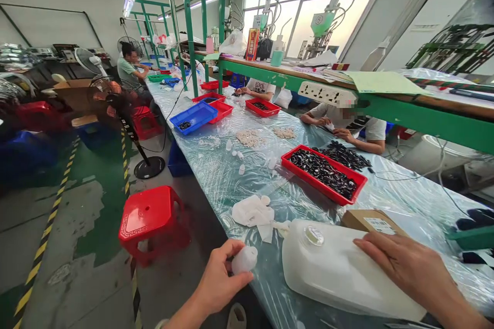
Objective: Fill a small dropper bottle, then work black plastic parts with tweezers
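My left hand (221, 280) grips a small white plastic bottle (244, 259) at the table's near edge. My right hand (409, 267) rests flat on top of a large white plastic jug (332, 272) that lies on its side on the plastic-covered table (231, 180). The jug's round cap (313, 235) faces up. A crumpled white cloth or glove (254, 213) lies just beyond my left hand. A brown cardboard box (370, 221) sits behind the jug.
A red tray of black parts (323, 174) stands past the jug, with loose black parts (343, 154) beside it. Blue (193, 116) and red trays (263, 107) sit farther along. Co-workers (347, 126) sit opposite. A red stool (152, 221) and a floor fan (111, 97) stand left.
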{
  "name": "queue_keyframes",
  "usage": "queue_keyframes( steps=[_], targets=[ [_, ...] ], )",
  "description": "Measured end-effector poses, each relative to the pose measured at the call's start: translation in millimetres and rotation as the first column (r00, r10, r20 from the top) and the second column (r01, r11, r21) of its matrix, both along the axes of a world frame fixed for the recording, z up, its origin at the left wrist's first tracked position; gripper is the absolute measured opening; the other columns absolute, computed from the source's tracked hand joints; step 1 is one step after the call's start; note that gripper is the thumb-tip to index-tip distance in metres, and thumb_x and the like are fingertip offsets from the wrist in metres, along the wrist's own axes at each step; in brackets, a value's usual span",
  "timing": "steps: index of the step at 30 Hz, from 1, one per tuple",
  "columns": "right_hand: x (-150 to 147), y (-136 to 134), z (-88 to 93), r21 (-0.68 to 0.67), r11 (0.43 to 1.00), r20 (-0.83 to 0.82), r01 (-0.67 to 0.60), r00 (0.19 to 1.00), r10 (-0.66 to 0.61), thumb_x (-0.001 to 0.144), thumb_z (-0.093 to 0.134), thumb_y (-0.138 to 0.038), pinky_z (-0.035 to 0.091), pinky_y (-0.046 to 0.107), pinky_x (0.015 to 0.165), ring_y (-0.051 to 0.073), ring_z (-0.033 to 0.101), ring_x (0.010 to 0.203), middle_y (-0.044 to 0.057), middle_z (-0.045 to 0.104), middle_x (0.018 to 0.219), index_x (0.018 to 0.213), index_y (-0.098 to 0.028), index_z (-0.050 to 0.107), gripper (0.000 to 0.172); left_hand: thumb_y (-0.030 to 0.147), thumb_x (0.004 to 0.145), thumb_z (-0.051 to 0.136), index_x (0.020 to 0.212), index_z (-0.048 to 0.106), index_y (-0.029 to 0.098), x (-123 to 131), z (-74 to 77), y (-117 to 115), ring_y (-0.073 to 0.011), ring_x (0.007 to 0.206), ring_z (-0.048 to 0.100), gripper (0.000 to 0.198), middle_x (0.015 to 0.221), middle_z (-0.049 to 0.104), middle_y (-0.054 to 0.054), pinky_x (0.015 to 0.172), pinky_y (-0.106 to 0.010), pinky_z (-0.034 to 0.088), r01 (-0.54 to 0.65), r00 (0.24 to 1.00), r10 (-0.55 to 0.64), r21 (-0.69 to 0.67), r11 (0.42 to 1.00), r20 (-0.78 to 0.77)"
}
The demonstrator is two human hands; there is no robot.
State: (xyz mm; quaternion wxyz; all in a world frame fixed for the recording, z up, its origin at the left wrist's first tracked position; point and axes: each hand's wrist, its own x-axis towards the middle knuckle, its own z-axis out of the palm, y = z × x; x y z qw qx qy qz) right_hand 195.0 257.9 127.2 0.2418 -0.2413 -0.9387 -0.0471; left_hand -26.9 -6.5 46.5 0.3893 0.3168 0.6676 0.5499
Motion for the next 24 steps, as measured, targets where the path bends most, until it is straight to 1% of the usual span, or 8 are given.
queue_keyframes(
  steps=[2,4,6,8,13,18,21,24],
  targets=[
    [-12,-11,4.9,0.048,0.996,0.046,-0.071,0.997,0.069,0.087,0.026,-0.069,0.039,0.027,0.044,0.017,0.060,0.046,-0.001,0.062,0.049,0.051,-0.027,0.060,0.065,0.017,0.065,0.065,0.094,0.060,0.014,0,1.9,3,-0.0177,0.084,0.054,0.029,0.090,0.061,-0.005,0.069,-0.024,0.045,-0.010,0.999,0.009,-0.020,1.000,-0.050],
    [-23,-20,9.3,0.134,0.979,0.103,-0.151,0.985,0.138,0.091,0.025,-0.062,0.037,0.028,0.046,0.017,0.058,0.045,-0.001,0.059,0.047,0.050,-0.025,0.056,0.064,0.018,0.066,0.064,0.095,0.061,0.015,-1,3.1,7,-0.0179,0.082,0.055,0.029,0.090,0.062,-0.004,0.068,-0.024,0.045,-0.015,0.997,0.013,-0.033,0.999,-0.080],
    [-33,-28,12.6,0.233,0.952,0.146,-0.199,0.975,0.168,0.093,0.024,-0.059,0.035,0.028,0.046,0.016,0.056,0.043,-0.001,0.056,0.045,0.049,-0.024,0.052,0.063,0.019,0.066,0.064,0.094,0.062,0.015,-1,4.3,9,-0.0181,0.082,0.056,0.028,0.089,0.063,-0.004,0.068,-0.024,0.045,-0.015,0.994,0.011,-0.034,0.999,-0.113],
    [-42,-34,14.3,0.288,0.932,0.166,-0.218,0.970,0.176,0.093,0.023,-0.059,0.031,0.028,0.044,0.017,0.055,0.041,-0.001,0.055,0.043,0.048,-0.023,0.050,0.064,0.019,0.066,0.063,0.093,0.063,0.015,-1,5.3,10,-0.0183,0.081,0.056,0.027,0.088,0.063,-0.004,0.068,-0.024,0.044,-0.022,0.990,0.018,-0.029,0.999,-0.141],
    [-55,-44,15.7,0.335,0.914,0.201,-0.228,0.965,0.167,0.095,0.021,-0.056,0.024,0.027,0.038,0.020,0.055,0.038,0.000,0.054,0.043,0.049,-0.024,0.049,0.063,0.018,0.064,0.064,0.096,0.064,0.016,-3,6.2,9,-0.0190,0.084,0.057,0.032,0.093,0.065,-0.004,0.069,-0.024,0.044,-0.058,0.982,0.054,-0.014,0.998,-0.184],
    [-72,-55,22.8,0.385,0.877,0.253,-0.286,0.947,0.198,0.097,0.019,-0.050,0.027,0.027,0.040,0.020,0.055,0.038,0.000,0.053,0.041,0.048,-0.023,0.048,0.062,0.019,0.064,0.065,0.101,0.065,0.018,-8,5.4,10,-0.0213,0.091,0.057,0.037,0.101,0.066,-0.004,0.074,-0.027,0.044,-0.066,0.978,0.057,-0.040,0.997,-0.203],
    [-82,-62,26.5,0.416,0.852,0.270,-0.317,0.938,0.217,0.098,0.017,-0.048,0.027,0.028,0.041,0.020,0.056,0.039,0.000,0.053,0.041,0.047,-0.023,0.047,0.064,0.020,0.063,0.067,0.101,0.066,0.018,-12,4.6,10,-0.0219,0.091,0.057,0.038,0.098,0.066,-0.005,0.077,-0.028,0.043,-0.071,0.969,0.057,-0.048,0.996,-0.240],
    [-87,-66,26.4,0.421,0.850,0.268,-0.316,0.939,0.216,0.098,0.016,-0.047,0.027,0.029,0.043,0.020,0.056,0.039,0.001,0.054,0.041,0.047,-0.023,0.048,0.065,0.020,0.064,0.067,0.101,0.066,0.018,-16,4.1,9,-0.0220,0.089,0.057,0.037,0.096,0.066,-0.006,0.080,-0.030,0.043,-0.072,0.965,0.054,-0.060,0.996,-0.255]
  ],
)
